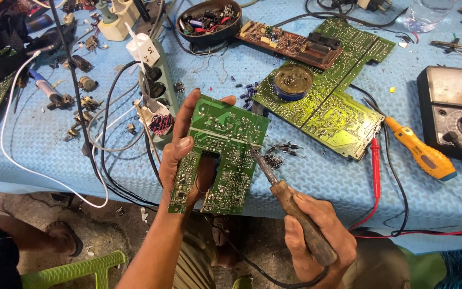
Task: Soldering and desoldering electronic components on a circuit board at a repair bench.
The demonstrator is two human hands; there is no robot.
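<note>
Nearest the camera, the right hand (316, 230) is wrapped around the wooden handle of a soldering iron (287, 200), whose tip touches the green circuit board (223, 152) near its right edge. That board is held upright above the near edge of the surface (44, 144) by the left hand (185, 155), fingers closed round its left side with the thumb across its face. Beyond the board and to its right lies a larger green circuit board (327, 101) with a round tin of flux (293, 81) resting on it. Right of that board lie an orange screwdriver (421, 152) and a multimeter (453, 109). Left of the held board sits a white power strip (153, 75) with plugs in it.
</note>
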